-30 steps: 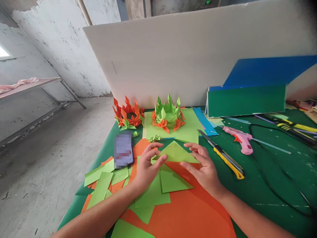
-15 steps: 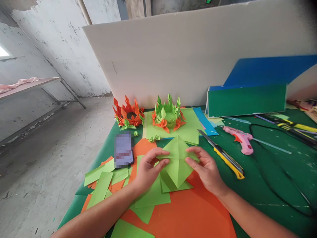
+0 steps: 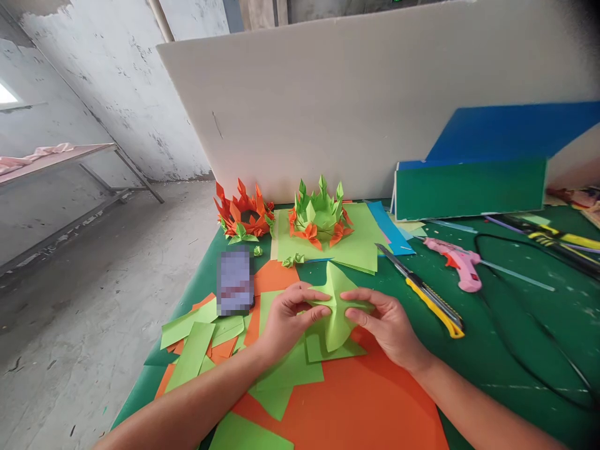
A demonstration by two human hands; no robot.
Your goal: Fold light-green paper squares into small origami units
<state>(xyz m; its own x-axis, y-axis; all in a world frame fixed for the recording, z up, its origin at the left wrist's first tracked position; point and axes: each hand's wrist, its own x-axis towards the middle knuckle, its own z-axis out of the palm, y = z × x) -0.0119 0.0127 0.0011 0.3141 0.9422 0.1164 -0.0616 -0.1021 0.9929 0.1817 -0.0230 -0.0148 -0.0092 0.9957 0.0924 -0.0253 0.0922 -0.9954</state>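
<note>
Nearer than the grip, an orange sheet [image 3: 370, 400] is lying partly under loose green pieces [image 3: 290, 369]. The left hand [image 3: 293, 315] and right hand [image 3: 387, 319] are pinching a green paper [image 3: 336, 331] between thumbs and fingers, bowing it; creasing seems done, flat folding not yet. Beyond the grip, a green crown [image 3: 321, 219] and, farther left, an orange crown [image 3: 246, 226] are standing, apparently complete.

I see the left hand [image 3: 289, 317] and right hand [image 3: 391, 320] on my head feed, pinching a creased green sheet [image 3: 335, 326] between them. Beyond them stands a green paper crown [image 3: 322, 222]; to their right, a cutter [image 3: 427, 297].
</note>
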